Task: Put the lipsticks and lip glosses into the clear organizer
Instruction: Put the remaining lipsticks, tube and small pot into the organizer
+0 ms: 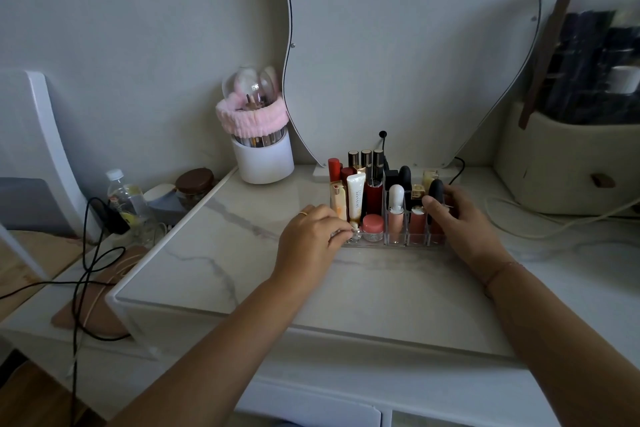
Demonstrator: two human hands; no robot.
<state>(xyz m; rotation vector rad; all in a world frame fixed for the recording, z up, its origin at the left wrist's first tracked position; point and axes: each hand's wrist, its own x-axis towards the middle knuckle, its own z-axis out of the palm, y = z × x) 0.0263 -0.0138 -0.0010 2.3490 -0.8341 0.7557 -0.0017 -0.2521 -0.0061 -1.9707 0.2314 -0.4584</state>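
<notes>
Your right hand [457, 215] grips the organizer's [396, 241] right end, thumb pressed beside a black-capped tube [435, 191]; your left hand [311, 236] closes its fingertips on the front-left corner. Both forearms reach in from 6 o'clock, wrists low over the table [242, 253]. The organizer sits at the table's 12 o'clock, below the mirror [398, 45], its slots apparently full of upright lipsticks [334, 170] and glosses [396, 215]. Expect smooth, rigid acrylic, light but slippery and prone to cracking; the tubes stand loose and may tip. Hold the end walls low and keep it level.
</notes>
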